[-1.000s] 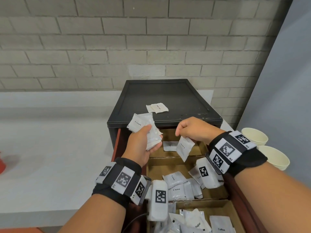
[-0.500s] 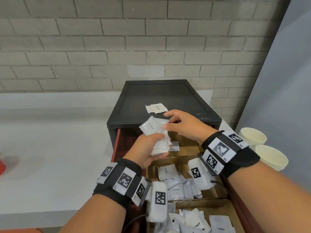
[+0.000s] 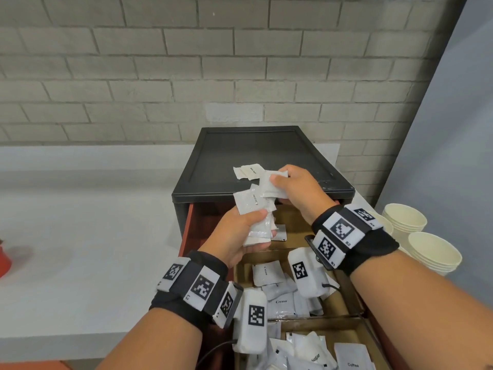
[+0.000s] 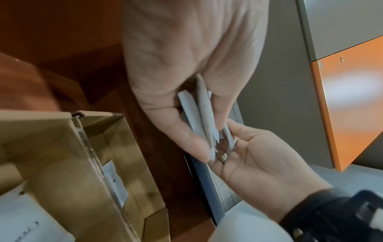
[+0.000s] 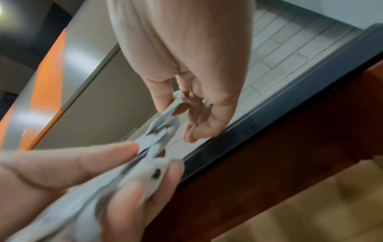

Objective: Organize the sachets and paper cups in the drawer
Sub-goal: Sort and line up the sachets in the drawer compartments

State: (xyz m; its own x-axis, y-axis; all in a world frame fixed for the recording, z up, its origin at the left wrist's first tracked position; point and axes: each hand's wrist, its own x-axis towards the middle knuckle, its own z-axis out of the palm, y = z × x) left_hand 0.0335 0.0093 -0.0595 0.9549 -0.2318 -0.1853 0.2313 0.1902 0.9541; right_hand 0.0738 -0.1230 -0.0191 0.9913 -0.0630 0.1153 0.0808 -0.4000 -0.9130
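Note:
My left hand point(image 3: 266, 225) grips a stack of white sachets point(image 3: 249, 202) above the open drawer point(image 3: 344, 297), thumb on top and fingers underneath. My right hand point(image 3: 278, 189) pinches one sachet point(image 3: 273, 194) at the stack's upper end, over the cabinet's front edge. In the left wrist view the stack point(image 4: 199, 114) shows edge-on between thumb and fingers. The right wrist view shows the pinched sachet point(image 5: 170, 111) touching the stack point(image 5: 103, 188). Loose sachets lie in the drawer: one in the far compartment point(image 3: 280, 233), Cream ones in the middle point(image 3: 277, 289), Sugar and Coffee ones nearest point(image 3: 320, 353).
Two sachets point(image 3: 248, 170) lie on top of the black cabinet point(image 3: 266, 145). Stacks of paper cups point(image 3: 405, 220) point(image 3: 434, 252) stand to the drawer's right. A white counter point(image 3: 80, 236) stretches left, with a red object point(image 3: 4, 260) at its edge. A brick wall is behind.
My right hand lifted a sachet from the far drawer compartment and brought it up against the stack. Both hands have risen toward the cabinet's top edge.

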